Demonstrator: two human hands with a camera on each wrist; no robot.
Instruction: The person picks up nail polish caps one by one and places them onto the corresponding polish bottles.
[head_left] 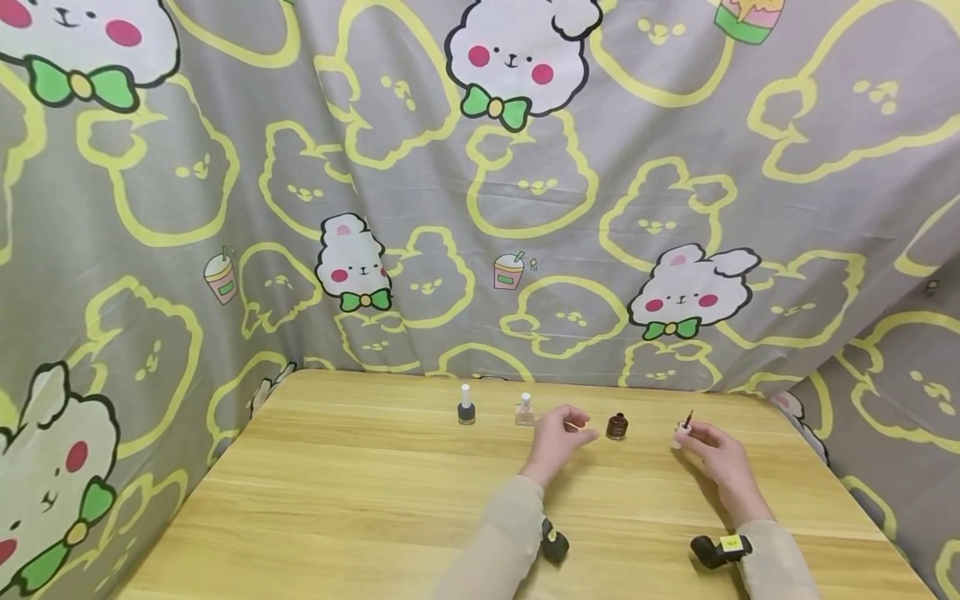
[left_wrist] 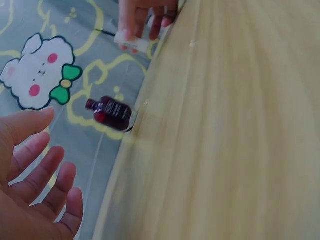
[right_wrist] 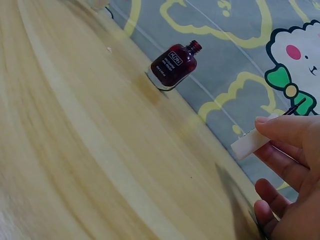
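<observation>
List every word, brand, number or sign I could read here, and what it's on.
"ENCOUNTER": on the dark red bottle, right wrist view.
"NAIL POLISH": same bottle, under that.
Boxed brand above and tiny bottom line: too blurred to read surely.
White cap in the right hand: faint marks, unreadable.
Yellow label by the right wrist: too small to read.

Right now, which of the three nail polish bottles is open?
The dark red bottle, rightmost of the three: its neck is bare, and the right hand holds a white brush cap. The dark grey bottle and clear bottle are both capped.
</observation>
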